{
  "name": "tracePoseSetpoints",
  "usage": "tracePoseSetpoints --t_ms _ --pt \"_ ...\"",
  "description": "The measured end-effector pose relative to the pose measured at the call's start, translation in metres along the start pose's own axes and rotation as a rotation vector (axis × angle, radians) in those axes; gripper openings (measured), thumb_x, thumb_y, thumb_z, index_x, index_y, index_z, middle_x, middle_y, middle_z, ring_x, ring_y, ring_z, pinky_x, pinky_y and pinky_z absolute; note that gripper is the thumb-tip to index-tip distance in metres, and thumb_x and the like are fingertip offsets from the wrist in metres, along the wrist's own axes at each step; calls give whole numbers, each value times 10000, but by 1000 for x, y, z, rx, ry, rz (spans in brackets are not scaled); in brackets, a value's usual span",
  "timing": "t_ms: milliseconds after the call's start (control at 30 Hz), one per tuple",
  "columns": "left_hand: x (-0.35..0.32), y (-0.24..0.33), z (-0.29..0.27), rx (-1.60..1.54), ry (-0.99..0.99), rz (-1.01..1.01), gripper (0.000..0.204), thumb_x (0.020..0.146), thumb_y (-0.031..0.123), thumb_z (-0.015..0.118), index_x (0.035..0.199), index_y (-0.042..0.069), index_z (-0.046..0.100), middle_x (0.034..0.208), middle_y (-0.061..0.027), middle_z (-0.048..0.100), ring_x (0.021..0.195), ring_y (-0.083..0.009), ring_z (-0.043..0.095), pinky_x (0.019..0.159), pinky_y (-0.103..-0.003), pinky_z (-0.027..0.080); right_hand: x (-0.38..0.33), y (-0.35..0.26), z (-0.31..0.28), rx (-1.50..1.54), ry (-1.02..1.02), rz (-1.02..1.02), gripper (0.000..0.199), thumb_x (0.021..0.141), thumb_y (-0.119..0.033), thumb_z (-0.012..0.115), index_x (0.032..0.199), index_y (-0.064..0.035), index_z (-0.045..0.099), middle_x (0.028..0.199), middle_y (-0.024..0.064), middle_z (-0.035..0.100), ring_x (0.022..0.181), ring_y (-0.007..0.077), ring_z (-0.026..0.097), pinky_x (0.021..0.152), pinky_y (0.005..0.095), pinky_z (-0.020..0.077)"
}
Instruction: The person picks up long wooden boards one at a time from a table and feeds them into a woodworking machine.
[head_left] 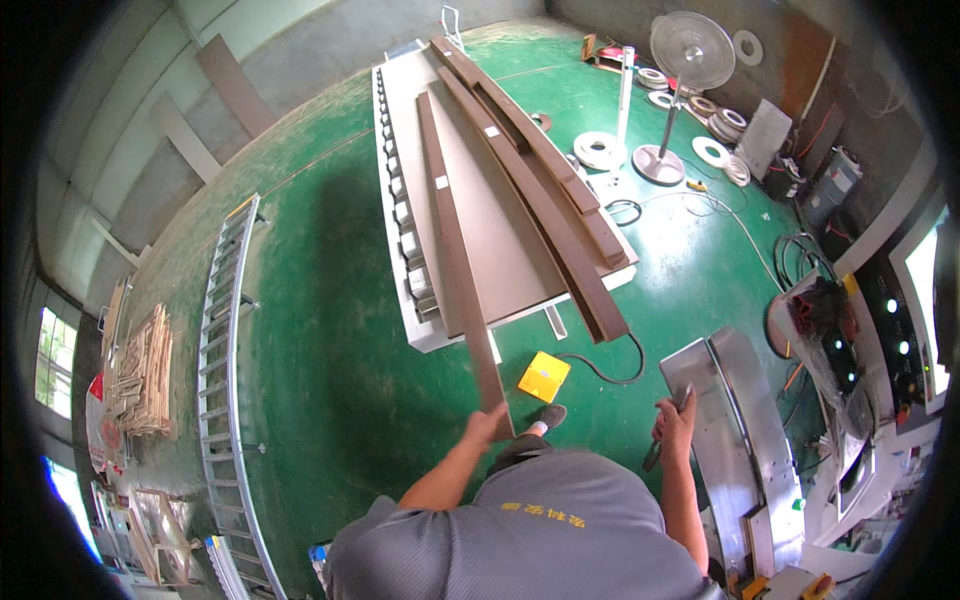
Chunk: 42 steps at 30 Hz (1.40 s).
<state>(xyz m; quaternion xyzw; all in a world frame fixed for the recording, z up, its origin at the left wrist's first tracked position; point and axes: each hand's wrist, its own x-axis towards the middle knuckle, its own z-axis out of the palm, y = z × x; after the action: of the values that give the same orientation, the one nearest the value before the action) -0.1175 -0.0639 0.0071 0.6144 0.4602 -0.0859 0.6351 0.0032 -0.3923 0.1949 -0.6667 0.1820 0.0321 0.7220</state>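
Note:
My left hand (485,428) is closed round the near end of a long, narrow brown board (452,240). That board runs away from me over a bench topped with a wide brown panel (505,215), and its near end juts past the bench. A small white label is stuck on it. My right hand (675,422) is closed on a dark, narrow piece (653,456) whose kind I cannot make out. It is beside the flat metal bed of a machine (700,385). More long brown boards (540,200) lie along the bench's right side.
A yellow box (544,377) with a black cable sits on the green floor by my foot. To the left runs a long roller conveyor (222,350). A pedestal fan (690,50) and rolls of edging strip (597,150) stand at the far right. Wood strips (145,370) are piled far left.

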Motion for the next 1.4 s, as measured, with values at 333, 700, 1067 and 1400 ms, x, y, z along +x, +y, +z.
tracePoseSetpoints --t_ms 333,700,1067,1400 --pt "-223 351 -114 578 750 850 694 727 -9 621 1346 49 314 936 -223 623 863 -290 633 768 -374 495 -13 -135 123 -223 -740 -590 493 858 49 403 1331 -90 393 976 67 548 624 105 452 594 236 421" --pt "-303 413 -30 470 395 2364 394 540 84 810 879 62 611 833 -61 653 686 -218 562 592 -310 469 -78 -230 210 304 -663 -1436 719 650 169 454 1333 -39 363 1285 191 467 1151 368 479 941 375 417" --pt "-297 417 -6 376 371 2414 356 594 149 815 866 66 602 811 -48 646 660 -213 542 580 -314 445 -75 -230 188 239 -604 -1284 632 681 183 513 1266 -48 459 1187 190 545 1036 346 569 851 360 475" --pt "-280 405 21 391 246 2419 372 582 117 831 854 84 580 788 -24 590 674 -201 529 562 -300 442 -72 -229 155 120 -551 -1174 658 694 166 517 1298 -80 434 1093 175 591 989 323 601 822 335 489"
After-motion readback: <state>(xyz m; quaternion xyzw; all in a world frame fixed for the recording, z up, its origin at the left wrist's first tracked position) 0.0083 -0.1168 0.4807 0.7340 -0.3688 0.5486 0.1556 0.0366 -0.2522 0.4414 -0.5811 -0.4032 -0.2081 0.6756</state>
